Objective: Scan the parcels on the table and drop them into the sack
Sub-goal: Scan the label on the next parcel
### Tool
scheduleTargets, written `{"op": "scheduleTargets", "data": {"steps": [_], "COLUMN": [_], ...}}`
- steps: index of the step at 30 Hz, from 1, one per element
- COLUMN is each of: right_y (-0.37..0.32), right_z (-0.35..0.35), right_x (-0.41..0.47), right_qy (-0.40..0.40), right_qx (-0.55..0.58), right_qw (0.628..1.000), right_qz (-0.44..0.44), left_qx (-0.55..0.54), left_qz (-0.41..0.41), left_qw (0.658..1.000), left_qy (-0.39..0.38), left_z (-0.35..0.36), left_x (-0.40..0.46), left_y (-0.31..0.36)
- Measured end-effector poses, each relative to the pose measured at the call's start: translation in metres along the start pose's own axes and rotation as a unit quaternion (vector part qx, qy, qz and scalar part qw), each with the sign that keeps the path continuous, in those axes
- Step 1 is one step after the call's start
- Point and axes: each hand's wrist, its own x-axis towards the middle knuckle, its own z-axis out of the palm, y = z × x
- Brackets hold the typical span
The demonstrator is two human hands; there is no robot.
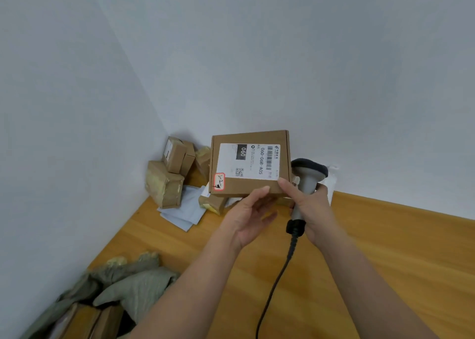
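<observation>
My left hand [250, 216] holds a flat brown cardboard parcel [250, 182] by its near edge, thumb on top, lifted above the table with its white shipping label facing me. My right hand [312, 207] grips the handle of a grey barcode scanner [307, 175] just right of the parcel, and its index finger touches the parcel's lower right corner. The scanner's black cable [276, 282] hangs down over the table. The grey-green sack [133, 284] lies open at the lower left with brown boxes inside.
A pile of taped brown parcels [167, 182] and white mailer bags [187, 210] sits in the far corner of the wooden table [385, 248], against the pale walls. Smaller parcels lie under the held box.
</observation>
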Motion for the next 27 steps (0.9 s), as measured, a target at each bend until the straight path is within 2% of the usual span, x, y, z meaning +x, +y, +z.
{"op": "scheduleTargets", "data": {"steps": [3,6,8,9,10,12,15,17,19,23,27], "right_y": [-0.005,-0.016,-0.025,-0.029,-0.033,-0.041,-0.048,-0.051,-0.052,-0.052,-0.056], "right_z": [-0.004,-0.018,-0.03,-0.035,-0.039,-0.042,-0.037,-0.03,-0.023,-0.014,-0.01], "right_x": [0.001,0.006,0.01,0.011,0.012,0.013,0.012,0.012,0.012,0.011,0.008], "right_qy": [0.005,0.014,0.004,-0.008,-0.023,-0.055,-0.099,-0.112,-0.115,-0.089,-0.075], "right_qx": [-0.016,-0.065,-0.109,-0.13,-0.149,-0.178,-0.186,-0.173,-0.164,-0.196,-0.235], "right_qw": [0.999,0.997,0.993,0.99,0.987,0.981,0.975,0.976,0.977,0.973,0.968], "right_qz": [-0.027,-0.047,-0.048,-0.05,-0.052,-0.059,-0.065,-0.072,-0.079,-0.083,-0.037], "left_qx": [0.022,-0.003,0.094,0.166,0.232,0.32,0.392,0.416,0.416,0.341,0.28], "left_qz": [-0.01,0.024,0.052,0.058,0.055,0.031,-0.031,-0.058,-0.064,-0.068,-0.044], "left_qw": [1.0,0.995,0.979,0.967,0.957,0.944,0.919,0.906,0.905,0.937,0.955], "left_qy": [0.005,0.095,0.174,0.183,0.163,0.078,-0.032,-0.06,-0.06,-0.045,0.085], "left_z": [-0.002,-0.028,-0.049,-0.058,-0.068,-0.077,-0.072,-0.069,-0.068,-0.079,-0.098], "left_x": [-0.002,0.002,0.001,-0.001,-0.002,-0.007,-0.012,-0.013,-0.015,-0.02,-0.019], "left_y": [0.006,0.019,0.032,0.039,0.044,0.054,0.061,0.059,0.054,0.047,0.047]}}
